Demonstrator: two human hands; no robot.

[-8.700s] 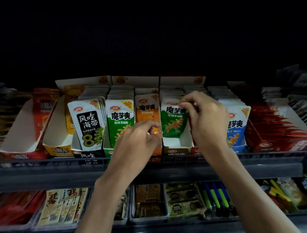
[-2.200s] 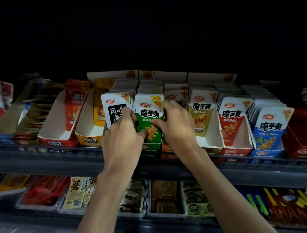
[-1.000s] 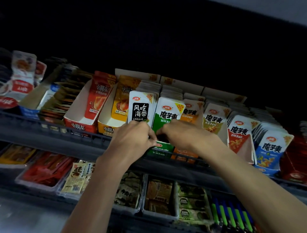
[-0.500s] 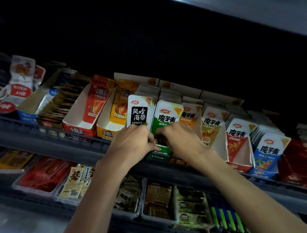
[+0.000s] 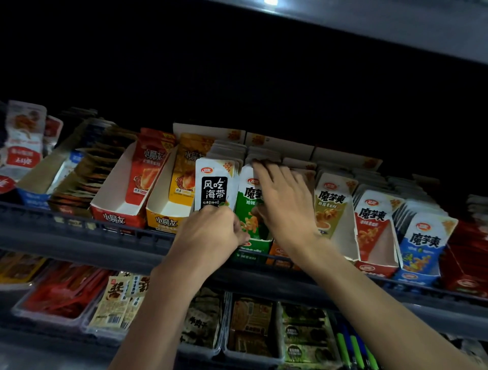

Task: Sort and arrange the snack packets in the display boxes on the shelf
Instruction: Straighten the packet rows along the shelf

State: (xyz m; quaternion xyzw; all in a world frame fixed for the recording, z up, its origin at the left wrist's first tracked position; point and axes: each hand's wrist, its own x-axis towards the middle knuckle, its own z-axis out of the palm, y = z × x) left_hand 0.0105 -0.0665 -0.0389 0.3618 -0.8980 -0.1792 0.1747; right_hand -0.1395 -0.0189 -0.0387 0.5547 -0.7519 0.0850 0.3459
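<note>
Green packet [image 5: 250, 214] stands foremost in its box [image 5: 252, 251] on the shelf [image 5: 79, 235]. Right hand [image 5: 286, 206] lies flat, fingers straight over the row's tops, probably squaring it. Left hand [image 5: 208, 235] curls at the foot of the black packet [image 5: 215, 187]; its grasp cannot be told.

Spotted green and blue pens [image 5: 355, 351] lower right, clear tray [image 5: 47, 320] of red packs lower left, lit ceiling light [image 5: 270, 2] up top.

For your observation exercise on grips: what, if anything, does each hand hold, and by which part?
Right hand holds nothing: straight fingers rest atop the green-and-white foil packets. Left hand curls at their lower left corner; whether it grips cannot be told.
</note>
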